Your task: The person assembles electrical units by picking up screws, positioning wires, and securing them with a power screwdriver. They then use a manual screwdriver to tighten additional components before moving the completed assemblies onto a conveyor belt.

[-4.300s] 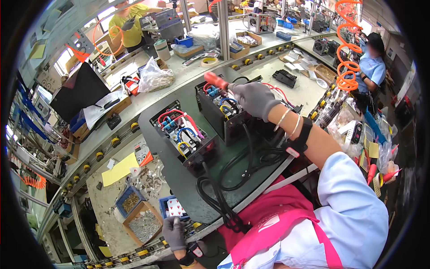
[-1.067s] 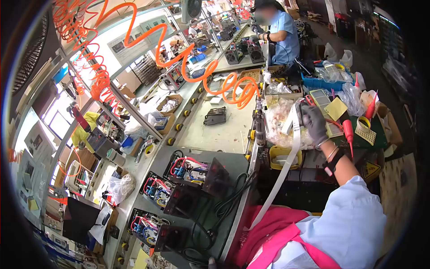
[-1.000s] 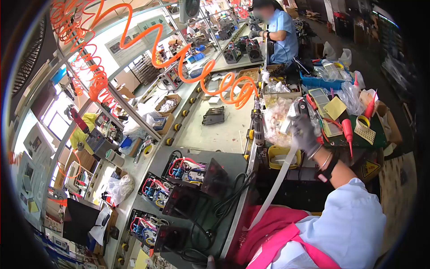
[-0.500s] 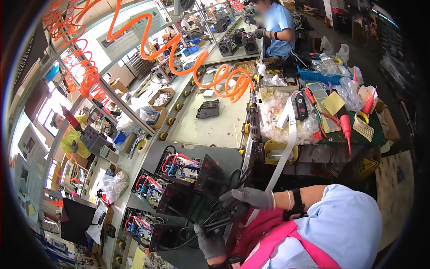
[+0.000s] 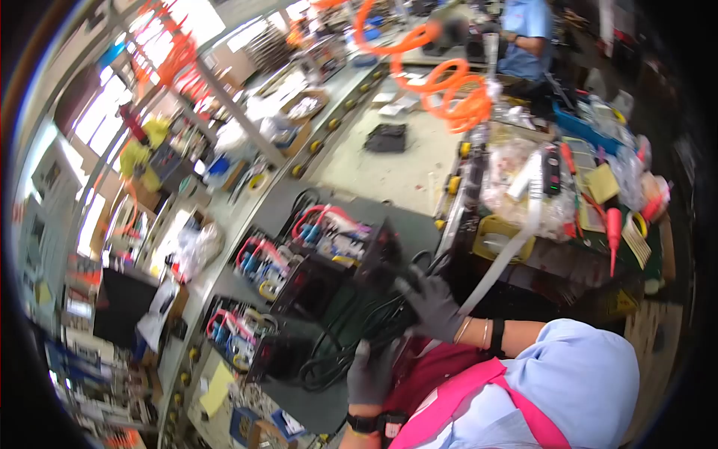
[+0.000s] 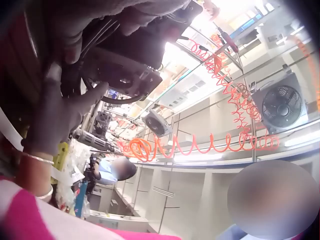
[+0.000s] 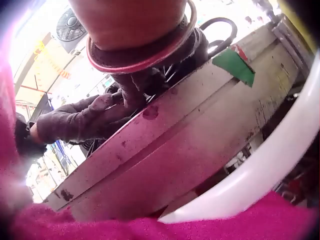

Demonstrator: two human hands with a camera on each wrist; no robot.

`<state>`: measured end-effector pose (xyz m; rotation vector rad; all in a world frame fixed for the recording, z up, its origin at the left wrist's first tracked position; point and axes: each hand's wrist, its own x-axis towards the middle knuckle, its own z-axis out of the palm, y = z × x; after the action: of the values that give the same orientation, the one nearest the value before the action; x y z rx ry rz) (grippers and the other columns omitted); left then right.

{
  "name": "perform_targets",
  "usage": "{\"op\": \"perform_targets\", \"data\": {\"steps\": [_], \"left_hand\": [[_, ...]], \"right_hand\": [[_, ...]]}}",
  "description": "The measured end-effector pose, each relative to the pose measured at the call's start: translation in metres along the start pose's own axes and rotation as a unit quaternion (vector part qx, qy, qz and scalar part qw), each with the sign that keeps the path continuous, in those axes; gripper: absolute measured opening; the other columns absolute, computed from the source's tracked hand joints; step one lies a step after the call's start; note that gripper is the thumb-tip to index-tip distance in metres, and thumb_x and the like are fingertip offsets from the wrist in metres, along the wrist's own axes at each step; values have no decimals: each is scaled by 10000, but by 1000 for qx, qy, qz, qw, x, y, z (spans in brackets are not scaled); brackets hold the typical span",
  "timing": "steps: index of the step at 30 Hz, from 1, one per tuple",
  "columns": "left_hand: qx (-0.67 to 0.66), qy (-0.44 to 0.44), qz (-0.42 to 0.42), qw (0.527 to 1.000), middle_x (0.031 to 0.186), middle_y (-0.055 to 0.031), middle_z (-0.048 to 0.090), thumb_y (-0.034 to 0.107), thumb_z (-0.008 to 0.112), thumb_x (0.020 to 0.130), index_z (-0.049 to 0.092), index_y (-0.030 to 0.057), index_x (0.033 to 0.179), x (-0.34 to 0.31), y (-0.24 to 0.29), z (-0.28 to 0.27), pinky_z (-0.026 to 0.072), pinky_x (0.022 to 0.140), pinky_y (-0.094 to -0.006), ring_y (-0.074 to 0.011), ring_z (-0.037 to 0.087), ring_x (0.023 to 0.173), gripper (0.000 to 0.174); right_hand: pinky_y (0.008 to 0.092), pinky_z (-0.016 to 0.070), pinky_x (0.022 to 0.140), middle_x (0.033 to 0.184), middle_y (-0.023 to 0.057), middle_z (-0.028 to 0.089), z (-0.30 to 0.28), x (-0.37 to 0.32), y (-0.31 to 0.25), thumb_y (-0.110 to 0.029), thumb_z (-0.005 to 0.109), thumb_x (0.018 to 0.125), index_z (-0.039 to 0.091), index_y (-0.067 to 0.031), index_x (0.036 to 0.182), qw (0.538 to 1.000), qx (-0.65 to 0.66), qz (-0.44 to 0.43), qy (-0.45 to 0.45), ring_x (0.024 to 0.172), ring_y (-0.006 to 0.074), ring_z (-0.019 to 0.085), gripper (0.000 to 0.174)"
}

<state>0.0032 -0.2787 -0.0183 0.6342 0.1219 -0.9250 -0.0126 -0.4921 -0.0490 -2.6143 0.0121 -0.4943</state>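
Observation:
Several looped black power cords lie at the near edge of a dark board. My gloved left hand is at the lower part of the bundle, its fingers curled on the cords in the right wrist view. From the right, my gloved right hand reaches over the same cords. Its thumb and index finger are spread apart in the left wrist view, with the index fingertip at a cord loop. Beyond the hands stand three black-cased units, a near one, a middle one and a far one, with coloured wiring exposed.
A white strap runs from the apron to the cluttered side bench at right, past a yellow bin. An orange coiled hose hangs over the conveyor. A black plastic part lies further along; another person works beyond.
My right hand has left the side bench, where it was at the white strap and a dark device, and come to the cords. My left hand has come into view there; the view has shifted.

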Motion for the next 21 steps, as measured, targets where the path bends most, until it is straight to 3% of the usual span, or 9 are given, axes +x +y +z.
{"op": "perform_targets", "data": {"steps": [1,4,9,10,12,14,17,19,21], "left_hand": [[-123,-31,-23,992,1361,-187,489,318,550,945,446,-40,1318,5,6,6,307,1122,-442,-329,446,1268,527],[-137,-2,96,986,1353,-209,486,187,528,960,460,-63,1285,22,10,2,295,1141,-429,-336,445,1267,416],[-163,-5,161,973,1367,-177,486,136,502,969,446,-44,1318,49,28,-18,285,1155,-381,-274,445,1277,397],[48,24,207,977,1369,-157,491,140,458,989,440,-41,1331,53,33,-16,274,1156,-352,-241,442,1285,388],[34,17,226,973,1378,-134,490,155,432,1003,436,-30,1343,64,48,-21,268,1152,-329,-214,439,1289,387],[-14,18,213,977,1379,-102,501,196,409,1024,444,-3,1355,79,56,-42,271,1139,-304,-187,442,1286,388],[312,82,283,903,1356,-94,527,212,421,1026,465,5,1346,102,69,-60,279,1127,-286,-173,461,1268,383],[55,63,251,964,1321,-94,557,187,465,1012,502,-2,1305,112,75,-52,333,1088,-272,-147,494,1228,351],[-236,50,179,954,1314,-94,563,169,478,1006,511,-6,1288,113,74,-52,359,1069,-266,-134,510,1206,333]], "right_hand": [[470,375,954,1446,193,302,0,8,2,-402,842,533,337,-193,1464,1000,7,-4,9,1081,374,441,1080],[468,406,934,1268,175,478,-1,41,8,-369,840,540,520,-139,1288,999,2,-51,4,1055,370,452,845],[474,391,952,1184,192,496,14,77,9,-374,852,555,526,-91,1225,999,9,-46,-26,1076,394,440,796],[475,389,954,1182,195,496,19,90,9,-372,855,556,522,-88,1224,998,5,-49,-34,1083,397,436,799],[496,389,982,1252,201,507,29,117,8,-301,843,566,475,-110,1201,997,29,-33,-69,1137,449,419,759],[488,391,970,1225,214,485,40,142,8,-342,853,574,490,-84,1212,996,13,-33,-85,1127,427,416,778],[482,398,988,1248,237,465,52,169,10,-327,852,590,473,-78,1209,995,21,-31,-96,1168,451,399,768],[475,401,1010,1257,250,477,54,182,9,-272,843,597,450,-91,1192,994,44,-19,-100,1197,468,401,735],[463,390,1027,1267,242,463,49,185,10,-230,858,570,482,-136,1262,993,50,-23,-104,1213,446,404,793]]}}
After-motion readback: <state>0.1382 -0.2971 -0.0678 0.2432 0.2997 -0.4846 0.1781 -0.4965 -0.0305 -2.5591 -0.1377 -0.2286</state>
